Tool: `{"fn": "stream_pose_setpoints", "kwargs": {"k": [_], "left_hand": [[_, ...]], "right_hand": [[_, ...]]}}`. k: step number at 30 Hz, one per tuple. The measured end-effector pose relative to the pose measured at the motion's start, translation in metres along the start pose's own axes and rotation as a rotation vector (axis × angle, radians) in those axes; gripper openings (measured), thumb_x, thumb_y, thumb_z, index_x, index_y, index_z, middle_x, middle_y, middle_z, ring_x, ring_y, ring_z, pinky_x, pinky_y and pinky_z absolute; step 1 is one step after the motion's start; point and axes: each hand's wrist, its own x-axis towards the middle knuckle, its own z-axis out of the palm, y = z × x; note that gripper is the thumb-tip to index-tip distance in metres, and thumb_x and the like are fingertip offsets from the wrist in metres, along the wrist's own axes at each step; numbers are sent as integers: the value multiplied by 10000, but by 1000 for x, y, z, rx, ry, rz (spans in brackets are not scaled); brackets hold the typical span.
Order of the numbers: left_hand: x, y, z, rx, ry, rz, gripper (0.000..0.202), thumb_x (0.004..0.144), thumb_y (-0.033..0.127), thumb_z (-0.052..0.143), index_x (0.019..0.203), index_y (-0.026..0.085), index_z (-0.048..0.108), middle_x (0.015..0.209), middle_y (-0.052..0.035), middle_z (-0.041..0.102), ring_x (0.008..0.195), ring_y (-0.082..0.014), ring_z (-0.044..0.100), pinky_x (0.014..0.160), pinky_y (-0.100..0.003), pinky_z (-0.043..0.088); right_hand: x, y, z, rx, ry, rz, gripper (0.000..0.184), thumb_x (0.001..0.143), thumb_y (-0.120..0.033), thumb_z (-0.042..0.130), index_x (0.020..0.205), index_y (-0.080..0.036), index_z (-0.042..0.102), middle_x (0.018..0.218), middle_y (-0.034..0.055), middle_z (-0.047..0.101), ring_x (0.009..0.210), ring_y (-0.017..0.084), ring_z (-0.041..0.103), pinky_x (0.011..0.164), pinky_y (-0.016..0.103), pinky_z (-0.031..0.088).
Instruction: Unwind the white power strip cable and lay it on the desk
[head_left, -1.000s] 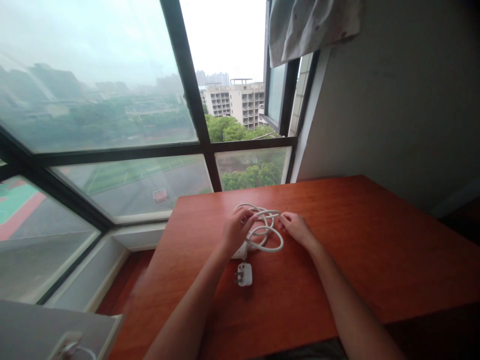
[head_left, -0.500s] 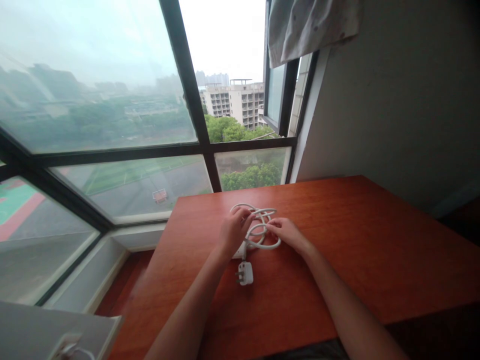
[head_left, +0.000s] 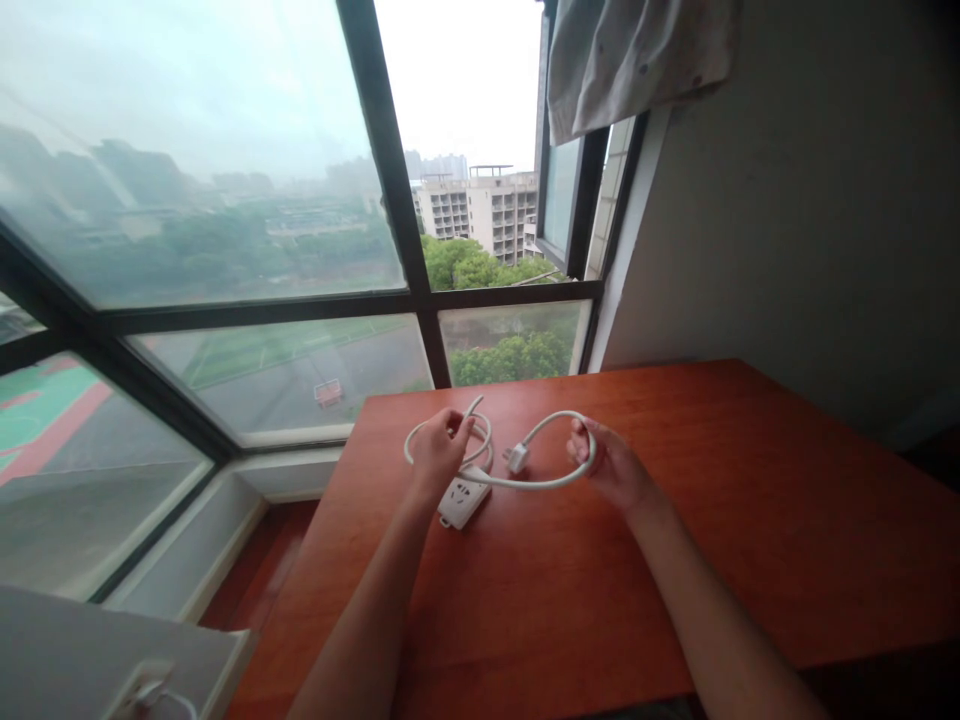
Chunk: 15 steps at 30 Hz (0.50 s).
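A white power strip point(head_left: 464, 500) lies on the reddish-brown table, its socket face upward. Its white cord point(head_left: 536, 484) runs in loops between my hands. My left hand point(head_left: 441, 447) pinches a part of the cord just above the strip, and a loop circles behind the fingers. Further right, my right hand point(head_left: 609, 461) is closed around the bend of another loop. From that loop the three-pin plug point(head_left: 517, 457) hangs or rests between the hands; I cannot tell whether it touches the table.
The wooden table point(head_left: 750, 520) reaches to the window point(head_left: 270, 310) and the wall on the right. A curtain point(head_left: 637, 70) hangs at the top. At lower left, a pale ledge point(head_left: 90, 640) carries a wall socket point(head_left: 146, 690) with a white plug in it.
My hands have moved apart, the right one rightward with a loop of cord. The plug has swung from in front of the strip to its far right, and the power strip is now more exposed.
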Motion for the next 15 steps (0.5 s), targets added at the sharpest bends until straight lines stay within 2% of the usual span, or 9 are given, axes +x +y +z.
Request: {"fn": "stream_pose_setpoints", "kwargs": {"k": [4,7,15], "left_hand": [[1,-5,5,-38,-26,11,235,841,409,578,802,189,650,659,-7,657,594,-145,609,532,-227,404],[1,-5,9,-62,-44,29,240,839,407,581,795,183,656,682,-12,669,598,-140,596,534,-226,399],[-3,-11,24,-156,-115,47,254,846,400,574,844,165,670,751,-24,684,587,-121,572,534,-217,405]], "right_hand": [[5,-2,-11,51,75,-118,215,745,-392,669,865,-232,589,680,-30,542,648,119,531,589,226,441],[8,-3,-22,18,136,-148,245,718,-388,704,878,-229,610,711,-19,576,679,127,565,583,226,461],[12,-3,-39,-101,241,-70,289,654,-374,732,863,-190,653,748,35,668,663,152,621,528,228,468]]}}
